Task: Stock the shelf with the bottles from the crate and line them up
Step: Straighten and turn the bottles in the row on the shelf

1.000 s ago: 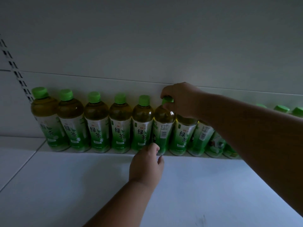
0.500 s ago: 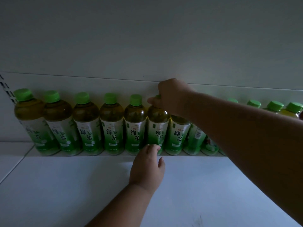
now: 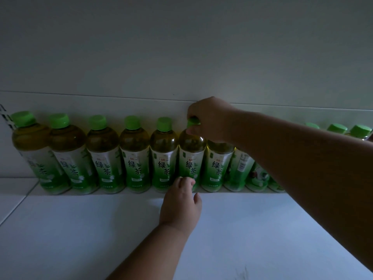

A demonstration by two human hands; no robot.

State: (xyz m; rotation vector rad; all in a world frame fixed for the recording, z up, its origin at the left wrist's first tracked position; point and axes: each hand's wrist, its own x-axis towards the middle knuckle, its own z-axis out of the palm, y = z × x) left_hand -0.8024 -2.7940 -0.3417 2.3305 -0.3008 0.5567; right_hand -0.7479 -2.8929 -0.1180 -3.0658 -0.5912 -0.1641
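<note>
- A row of green tea bottles (image 3: 105,156) stands along the back edge of the white shelf (image 3: 252,229), against its pale back panel (image 3: 121,104); they stand side by side, close together, all upright as far as the wide lens lets one judge
- Each bottle is clear plastic with a rounded shoulder and a bright green screw cap; the upper part shows dark amber-green tea, filled up into the shoulder; the lower part is wrapped in a glossy green and white label printed with Chinese characters
- The right hand (image 3: 212,120) reaches in from the right and is closed over the cap of the sixth bottle (image 3: 191,154) from the left, fingers pinching the green cap (image 3: 192,122) from above; that bottle stands in the row, its label facing front
- The left hand (image 3: 181,203) comes up from the lower edge, curled, with its fingertips (image 3: 186,181) touching the base of the same bottle at the label's bottom; it presses there rather than wrapping round, so it holds nothing fully
- Right of the held bottle, one shows its label front-on; the next has its label turned, showing a barcode panel (image 3: 242,162); the rest are mostly hidden behind the right forearm (image 3: 302,168)
- Three more green caps (image 3: 337,128) show above the forearm near the right edge
- The shelf surface is smooth, matt and bare in front of the row; a perforated upright strip (image 3: 5,116) shows at the far left
</note>
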